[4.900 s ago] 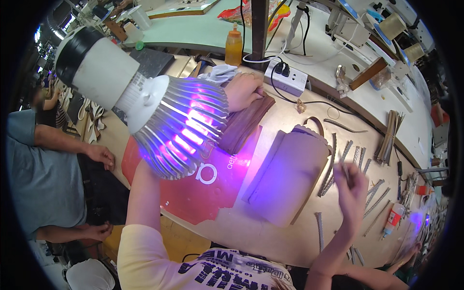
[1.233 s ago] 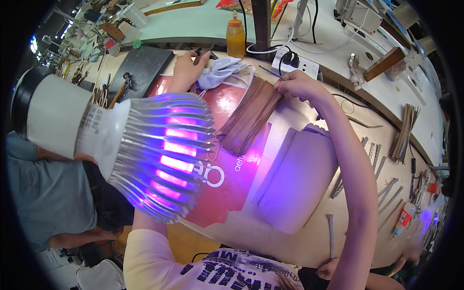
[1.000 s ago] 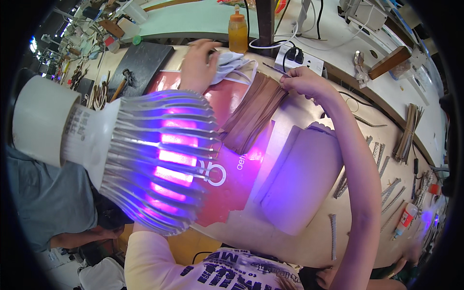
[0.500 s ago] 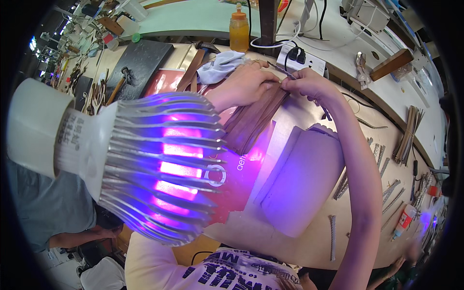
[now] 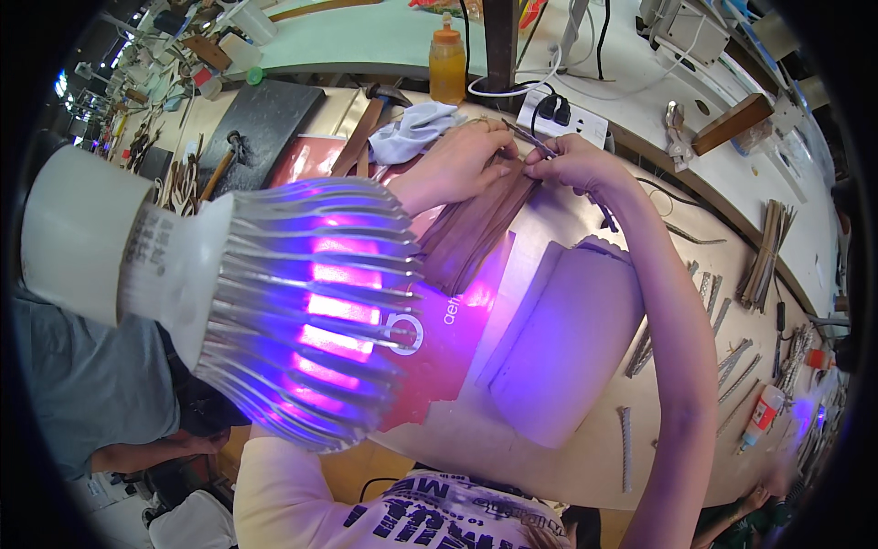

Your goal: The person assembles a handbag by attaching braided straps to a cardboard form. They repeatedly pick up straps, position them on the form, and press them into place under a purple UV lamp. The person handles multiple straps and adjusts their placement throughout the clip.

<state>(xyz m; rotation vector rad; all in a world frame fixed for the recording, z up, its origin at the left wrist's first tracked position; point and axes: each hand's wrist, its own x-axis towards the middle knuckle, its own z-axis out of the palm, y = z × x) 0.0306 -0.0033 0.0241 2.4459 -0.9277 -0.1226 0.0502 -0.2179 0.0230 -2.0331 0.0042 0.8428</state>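
A dark braided strip (image 5: 523, 134) was held pinched in the right hand (image 5: 576, 163) near the far edge of the tan tabletop (image 5: 576, 471). The left hand (image 5: 468, 160) was laid over a stack of brown strips (image 5: 471, 233), fingers bent; whether anything was gripped there could not be told. Under the stack, a red sheet (image 5: 439, 352) was spread toward the near edge. Its left part was hidden by a bulb lamp (image 5: 306, 311). A pale green table (image 5: 366, 46) was seen beyond the far edge.
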